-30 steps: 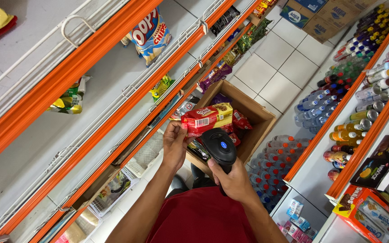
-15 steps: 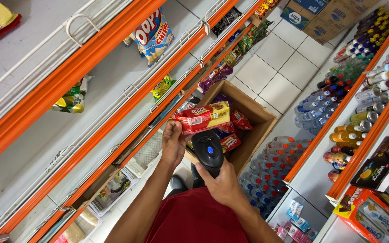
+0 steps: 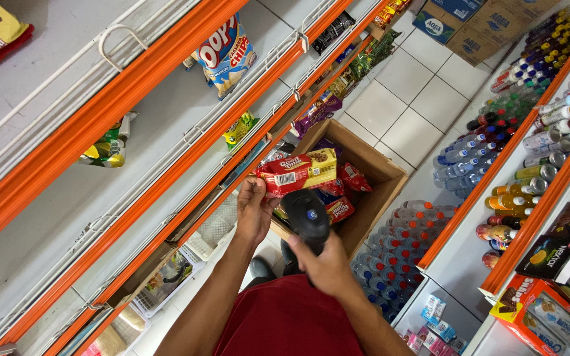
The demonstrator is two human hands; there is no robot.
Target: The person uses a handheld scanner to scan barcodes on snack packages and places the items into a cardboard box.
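A: The cookie pack (image 3: pixel 296 173), where is it at this moment?

B: It is in the air above the open cardboard box (image 3: pixel 371 173), in front of the orange shelves (image 3: pixel 133 99). The left hand (image 3: pixel 253 209) holds it by its left end, with the white barcode label facing the black scanner (image 3: pixel 306 217).

A: How far is the work, in your opinion?

B: I judge it is in the middle. One pack is out of the box and is presented to the scanner. More red packs (image 3: pixel 346 191) lie in the box, and the shelves nearby have much free space.

A: And the grip of each hand?

B: The left grip is closed on the pack, thumb on top, fingers behind. The right hand (image 3: pixel 328 267) is wrapped around the scanner handle and points its head up at the label.
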